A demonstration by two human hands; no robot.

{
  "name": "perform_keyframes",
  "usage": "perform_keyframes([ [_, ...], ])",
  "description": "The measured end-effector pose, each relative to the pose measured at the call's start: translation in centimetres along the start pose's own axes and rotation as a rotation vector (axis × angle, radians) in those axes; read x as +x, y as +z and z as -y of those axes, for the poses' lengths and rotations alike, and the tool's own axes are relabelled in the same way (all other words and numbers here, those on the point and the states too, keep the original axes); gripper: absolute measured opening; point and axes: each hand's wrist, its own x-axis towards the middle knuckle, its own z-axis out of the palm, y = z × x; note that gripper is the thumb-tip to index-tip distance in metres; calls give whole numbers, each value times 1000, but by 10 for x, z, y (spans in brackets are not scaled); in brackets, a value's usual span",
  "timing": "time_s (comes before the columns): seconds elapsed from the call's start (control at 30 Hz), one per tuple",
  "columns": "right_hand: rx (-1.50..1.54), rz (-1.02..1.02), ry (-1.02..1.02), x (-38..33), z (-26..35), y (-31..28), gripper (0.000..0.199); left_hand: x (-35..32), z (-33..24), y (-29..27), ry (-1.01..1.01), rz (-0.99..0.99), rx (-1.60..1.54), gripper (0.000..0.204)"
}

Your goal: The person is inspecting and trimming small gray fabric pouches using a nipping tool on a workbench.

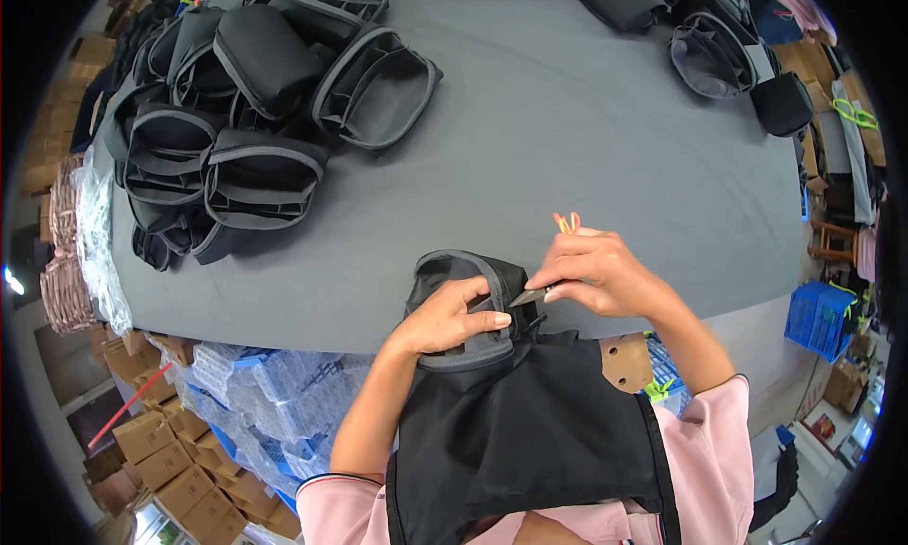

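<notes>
A black fabric pouch (459, 358) with a grey-bound zip edge stands open at the near edge of the table, in front of my body. My left hand (452, 316) reaches into its mouth and grips the edge, the thumb lying along the rim. Close on the right, my right hand (598, 273) is closed around small metal thread snips (526, 298). Their blade tips point left at the pouch's side, by the left fingertips. An orange and yellow loop (567, 224) sticks up behind the right fingers. Whether the blades touch the fabric is hard to tell.
Many similar pouches (270, 58) are heaped on the grey table (567, 138) at the far left, others (714, 58) at the far right. Plastic-wrapped blue crates (274, 380) and cardboard boxes (194, 498) stand below left. A blue crate (821, 320) sits at the right.
</notes>
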Motion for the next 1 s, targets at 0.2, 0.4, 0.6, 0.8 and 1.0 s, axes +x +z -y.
perform_keyframes([
  [0.2,133,-243,314,-6,6,29,21,7,-4,-4,-240,-17,209,36],
  [0.4,244,-505,410,-29,25,44,23,3,3,8,-4,-167,-108,39],
  [0.6,77,-463,360,-16,22,54,23,2,11,4,13,-123,-48,35],
  [0.8,83,-560,266,-17,26,58,28,-2,9,2,48,-162,-111,32],
  [1.0,-114,-444,255,-21,29,56,29,-1,7,-4,-18,-155,-58,28],
])
